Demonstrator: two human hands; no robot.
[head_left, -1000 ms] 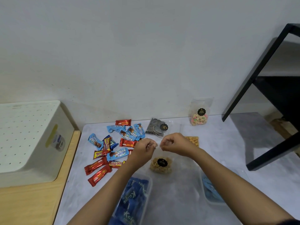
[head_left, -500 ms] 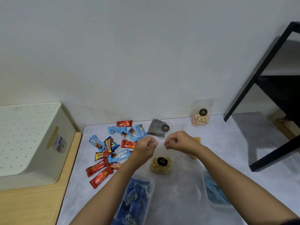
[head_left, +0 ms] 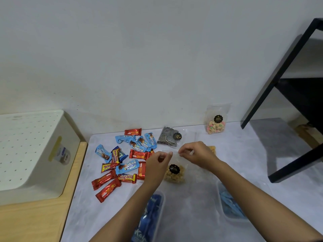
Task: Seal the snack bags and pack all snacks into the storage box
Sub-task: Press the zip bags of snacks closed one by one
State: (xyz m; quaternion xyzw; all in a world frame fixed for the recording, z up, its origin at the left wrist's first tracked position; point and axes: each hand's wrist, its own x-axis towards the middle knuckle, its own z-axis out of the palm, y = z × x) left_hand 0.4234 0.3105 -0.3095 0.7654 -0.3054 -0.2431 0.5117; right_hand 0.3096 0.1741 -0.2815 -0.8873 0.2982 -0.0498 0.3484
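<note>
A clear snack bag of tan nuts (head_left: 174,173) with a black round label stands upright at the table's middle. My left hand (head_left: 158,163) pinches the bag's top edge on the left, and my right hand (head_left: 197,153) pinches it on the right. A clear storage box (head_left: 218,186) lies at the near edge under my forearms, with blue packets inside at both ends. A bag of dark swirl biscuits (head_left: 168,138) lies behind my hands. Against the wall stands a bag of pastel sweets (head_left: 215,122). Another bag with orange snacks (head_left: 212,149) is mostly hidden behind my right hand.
Several red and blue wrapped candy bars (head_left: 122,161) lie scattered left of the bag. A white perforated bin (head_left: 33,151) sits upside down on a wooden surface at the left. A black metal frame (head_left: 288,95) leans over the table's right side.
My hands have moved slightly apart along the bag's top edge, the right one sliding to the right. The camera has tilted a little.
</note>
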